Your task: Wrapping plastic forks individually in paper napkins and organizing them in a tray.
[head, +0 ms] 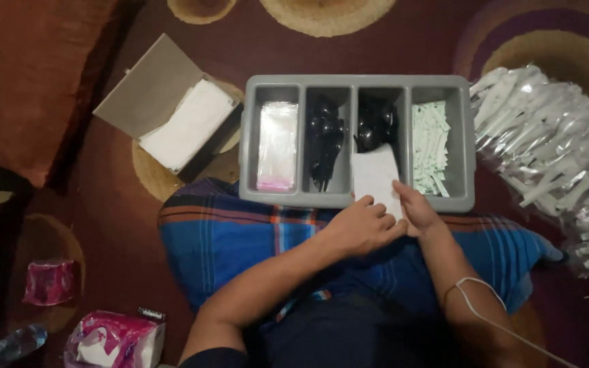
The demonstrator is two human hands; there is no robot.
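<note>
Nearest: lap, blue plaid cloth (240,238). On it, left hand (363,225) and right hand (414,208), both pinching the lower edge of a white napkin (375,177), fingers closed on it; the napkin stands over the front rim of a grey tray (357,199).

Step, as judged: folding or readying the napkin for packing.

Tray, four compartments, left to right: clear bags (277,146), black cutlery (325,140), more black cutlery (375,123), pale green sachets (431,146).

Left, beyond: open box (138,88) of white napkins.

Right: heap of sealed packs (553,143).

Next move, as judged: needs a neat crease, then a bag.
</note>
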